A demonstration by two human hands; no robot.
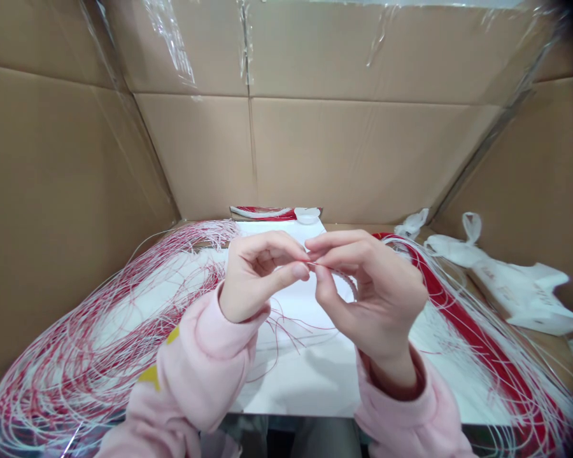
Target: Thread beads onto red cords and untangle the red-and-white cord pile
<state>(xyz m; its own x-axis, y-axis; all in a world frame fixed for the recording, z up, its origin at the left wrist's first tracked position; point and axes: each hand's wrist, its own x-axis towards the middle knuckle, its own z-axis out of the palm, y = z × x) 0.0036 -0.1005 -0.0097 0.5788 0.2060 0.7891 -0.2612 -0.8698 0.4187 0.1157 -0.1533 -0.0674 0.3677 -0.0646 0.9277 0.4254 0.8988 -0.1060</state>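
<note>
Up in the middle of the view, the left hand and the right hand come together fingertip to fingertip, clamped on a thin white-and-red strand. Each thumb and forefinger pinches it from its own side, and a short twisted length of it curves down past the right forefinger. Pink fleece sleeves cover both wrists, and a yellow patch peeks out beside the left one.

Right below the grip, fine red ends splay loosely across a white sheet, which runs under the hands and on past them. Just left of the left hand sits a big tangled heap of looped red-and-white strands, spilling toward the lower left. On the other side, just beyond the right hand, a dense red bundle of strands sweeps toward the lower right, with white strands fanning out around it.

Further out to the right, a crumpled white plastic bag lies with its handle loop standing up. Straight ahead, past the grip at the far end of the sheet, a small white lid sits beside a red-and-white coil. Behind it all rise the walls of a cardboard box, with clear tape along the seams.
</note>
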